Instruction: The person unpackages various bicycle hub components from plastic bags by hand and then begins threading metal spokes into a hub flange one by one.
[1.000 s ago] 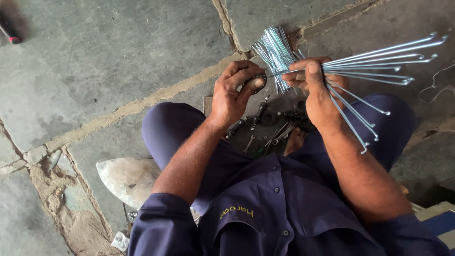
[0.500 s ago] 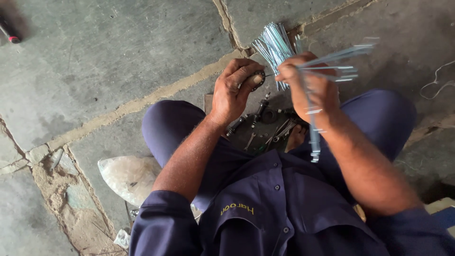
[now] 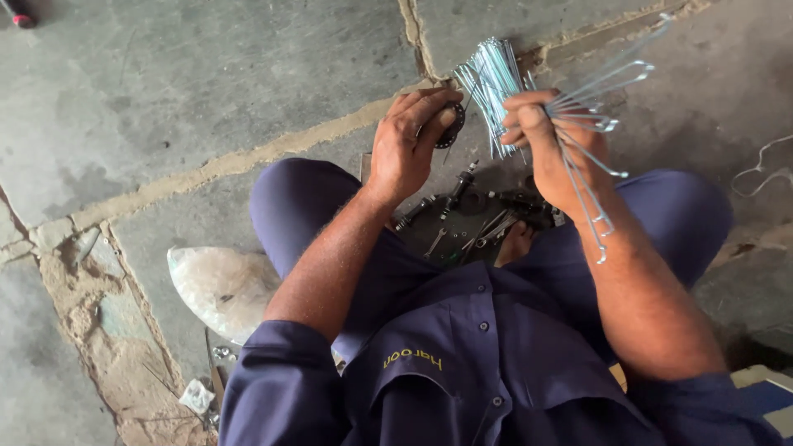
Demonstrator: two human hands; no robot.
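Note:
I sit on a stone floor in dark blue work clothes. My left hand (image 3: pixel 406 144) grips a small dark round hub part (image 3: pixel 452 124) between thumb and fingers. My right hand (image 3: pixel 553 153) holds a bunch of thin silvery metal spokes (image 3: pixel 494 83); several fan up past the hand and several with bent ends stick out right and hang down over my wrist. Both hands are close together above my lap.
Between my legs lies a dark tray (image 3: pixel 450 239) with bolts, a spanner and small metal parts. A crumpled clear plastic bag (image 3: pixel 219 285) lies by my left thigh. A loose wire (image 3: pixel 764 169) lies at the right. Floor joints run across the slabs.
My right hand has turned the loose spokes: they pointed right, swung down, and now point up-right and down. The left hand stayed on the hub part.

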